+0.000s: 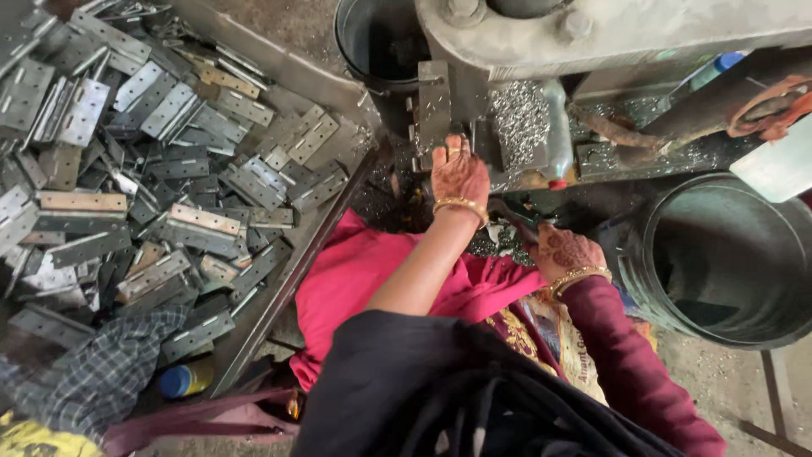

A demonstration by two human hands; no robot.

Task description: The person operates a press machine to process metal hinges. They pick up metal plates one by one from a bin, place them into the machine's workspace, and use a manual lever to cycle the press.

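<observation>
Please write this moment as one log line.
left hand: on hinge plate at machine | right hand: on dark handle | hinge pile: left

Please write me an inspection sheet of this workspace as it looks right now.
Surface: grey machine bed strewn with metal shavings.
Job's things: flat grey metal hinge plate standing upright at the machine; dark lever handle.
Clutter: large heap of grey metal hinges in a tray; checked cloth; blue-capped bottle.
Grips: left hand touches the hinge plate; right hand closed on the lever handle.
Cables: nothing seen.
Surroundings: dark round bucket at right, another bucket behind; dusty floor.
</observation>
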